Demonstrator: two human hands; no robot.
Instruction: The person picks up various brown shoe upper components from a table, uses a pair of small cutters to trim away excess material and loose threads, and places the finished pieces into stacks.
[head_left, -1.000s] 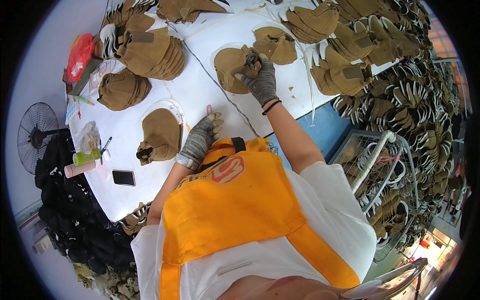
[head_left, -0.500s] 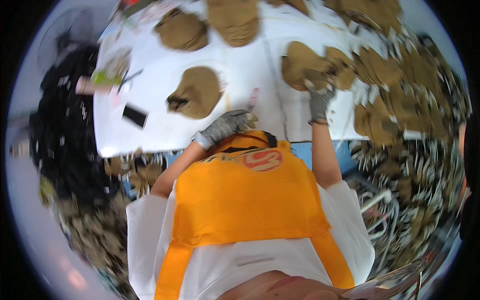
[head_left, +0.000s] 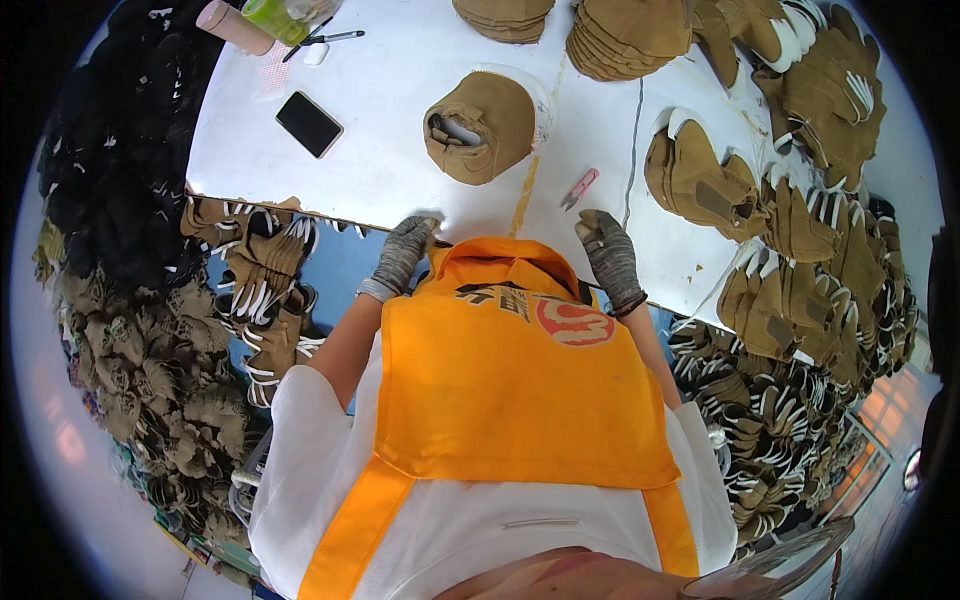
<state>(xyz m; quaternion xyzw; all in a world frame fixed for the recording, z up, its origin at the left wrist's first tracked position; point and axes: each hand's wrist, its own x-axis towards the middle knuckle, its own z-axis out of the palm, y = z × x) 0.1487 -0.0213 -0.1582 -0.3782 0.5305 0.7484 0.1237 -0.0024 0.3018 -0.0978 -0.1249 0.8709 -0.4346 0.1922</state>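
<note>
My left hand (head_left: 403, 250), in a grey knit glove with bare fingertips, rests at the table's near edge with its fingers curled in. My right hand (head_left: 611, 258), gloved alike, lies on the table near the same edge, fingers bent and nothing seen in them. Just beyond it are small pink thread snips (head_left: 580, 188). Ahead, between the two hands, sits a brown shoe upper (head_left: 490, 125) with a white lining showing in its opening. Farther right lies another group of brown uppers (head_left: 700, 180) with pale edges.
On the white table (head_left: 385, 170) lie a phone (head_left: 309, 124) and a black pen (head_left: 338, 37), with a pink cup (head_left: 234, 26) at the far left. Stacked brown pieces (head_left: 628, 40) stand at the back. Piled uppers (head_left: 790, 300) crowd the right; black material (head_left: 120, 160) hangs left.
My right hand has drawn back from the brown uppers at the right to the table's near edge. My left hand has shifted left, away from my apron's front. The view has swung.
</note>
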